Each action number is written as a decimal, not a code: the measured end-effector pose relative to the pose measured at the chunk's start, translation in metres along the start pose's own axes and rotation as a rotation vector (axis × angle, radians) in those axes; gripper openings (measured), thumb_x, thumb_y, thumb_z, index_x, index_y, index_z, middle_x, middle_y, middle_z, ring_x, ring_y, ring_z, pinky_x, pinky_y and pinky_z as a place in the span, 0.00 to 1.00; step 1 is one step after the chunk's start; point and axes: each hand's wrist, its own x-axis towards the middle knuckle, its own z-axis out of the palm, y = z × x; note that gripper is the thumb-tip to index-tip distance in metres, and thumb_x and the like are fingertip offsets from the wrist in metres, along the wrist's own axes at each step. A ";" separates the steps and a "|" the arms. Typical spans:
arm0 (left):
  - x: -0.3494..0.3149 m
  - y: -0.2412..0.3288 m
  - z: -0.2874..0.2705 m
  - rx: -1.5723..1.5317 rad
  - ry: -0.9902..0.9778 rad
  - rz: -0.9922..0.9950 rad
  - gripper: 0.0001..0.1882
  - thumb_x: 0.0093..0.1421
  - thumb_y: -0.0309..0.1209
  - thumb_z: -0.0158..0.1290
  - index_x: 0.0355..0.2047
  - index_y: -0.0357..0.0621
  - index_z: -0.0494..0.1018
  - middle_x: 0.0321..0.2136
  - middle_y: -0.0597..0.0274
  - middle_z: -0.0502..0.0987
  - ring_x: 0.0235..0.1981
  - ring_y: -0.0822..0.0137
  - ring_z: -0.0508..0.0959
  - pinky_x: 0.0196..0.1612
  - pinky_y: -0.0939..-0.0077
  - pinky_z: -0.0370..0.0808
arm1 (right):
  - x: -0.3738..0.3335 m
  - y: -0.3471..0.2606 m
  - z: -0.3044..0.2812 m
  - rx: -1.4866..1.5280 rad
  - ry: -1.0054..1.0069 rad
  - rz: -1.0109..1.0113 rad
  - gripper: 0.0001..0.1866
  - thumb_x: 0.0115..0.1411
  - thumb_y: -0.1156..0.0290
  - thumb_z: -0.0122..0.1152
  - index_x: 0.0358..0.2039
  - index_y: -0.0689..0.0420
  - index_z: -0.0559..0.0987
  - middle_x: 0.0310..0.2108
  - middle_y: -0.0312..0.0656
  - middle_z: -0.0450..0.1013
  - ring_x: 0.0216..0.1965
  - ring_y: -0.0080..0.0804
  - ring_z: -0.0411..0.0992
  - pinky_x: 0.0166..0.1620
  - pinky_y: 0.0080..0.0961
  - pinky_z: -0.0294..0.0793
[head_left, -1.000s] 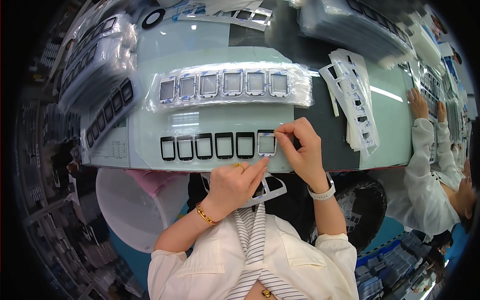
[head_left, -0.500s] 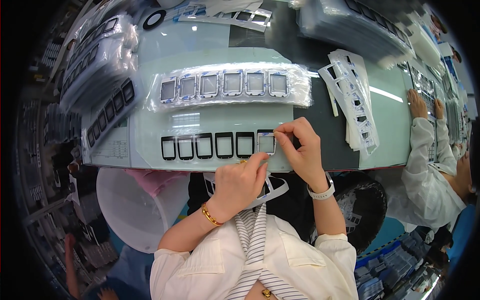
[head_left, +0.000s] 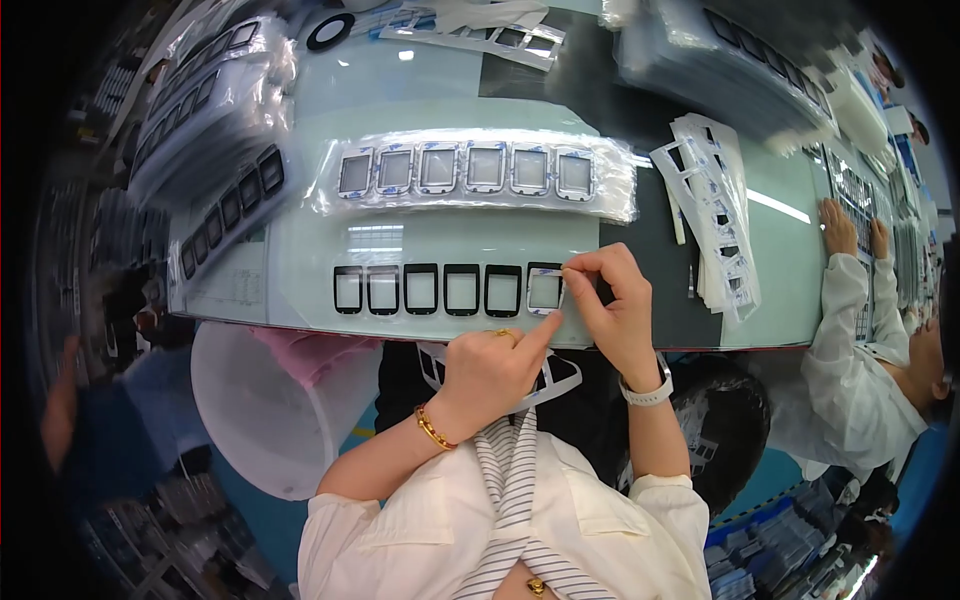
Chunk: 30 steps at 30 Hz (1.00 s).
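Near the table's front edge lies a row of black-bordered rectangular panels (head_left: 461, 290). A white-and-blue frame-shaped film (head_left: 545, 293) covers much of the rightmost one. My right hand (head_left: 610, 298) pinches this film at its upper right corner, thumb and index finger together. My left hand (head_left: 492, 372) reaches its index finger to the film's lower edge; its other fingers curl under, hiding whatever they may hold. A white cut-out strip (head_left: 560, 382) shows below the table edge, passing behind the left hand; I cannot tell if it is gripped.
Beyond the row lies a clear plastic stack (head_left: 485, 172) bearing white-and-blue frames. Cut-out strips (head_left: 712, 215) are piled at right. Wrapped stacks stand far left (head_left: 215, 110) and far right (head_left: 720, 70). A white bin (head_left: 262, 420) and black-lined bin (head_left: 715, 420) flank me. A co-worker (head_left: 865, 370) sits at right.
The view has shifted slightly, so the table appears farther right. Both hands stay at the rightmost panel, the right still pinching the film's corner and the left index finger still at its lower edge.
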 end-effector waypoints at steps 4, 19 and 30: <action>-0.001 0.001 -0.001 -0.001 -0.021 -0.007 0.23 0.58 0.29 0.63 0.55 0.52 0.83 0.15 0.68 0.70 0.14 0.66 0.73 0.20 0.69 0.70 | 0.002 0.000 0.002 -0.044 0.018 -0.017 0.05 0.60 0.79 0.69 0.36 0.60 0.83 0.38 0.42 0.76 0.37 0.35 0.74 0.37 0.28 0.74; -0.002 0.002 -0.001 -0.008 -0.017 -0.012 0.22 0.58 0.30 0.63 0.55 0.52 0.82 0.16 0.67 0.72 0.14 0.65 0.74 0.20 0.68 0.72 | 0.009 -0.006 0.009 -0.422 -0.035 -0.167 0.05 0.63 0.82 0.64 0.40 0.62 0.80 0.40 0.44 0.74 0.33 0.37 0.74 0.37 0.30 0.75; -0.010 -0.008 -0.030 -0.642 0.032 -0.254 0.27 0.62 0.27 0.65 0.63 0.44 0.75 0.16 0.66 0.72 0.15 0.71 0.68 0.22 0.75 0.63 | -0.025 -0.059 -0.026 -0.043 -0.440 -0.130 0.16 0.57 0.74 0.74 0.46 0.60 0.81 0.36 0.42 0.77 0.34 0.36 0.74 0.38 0.30 0.73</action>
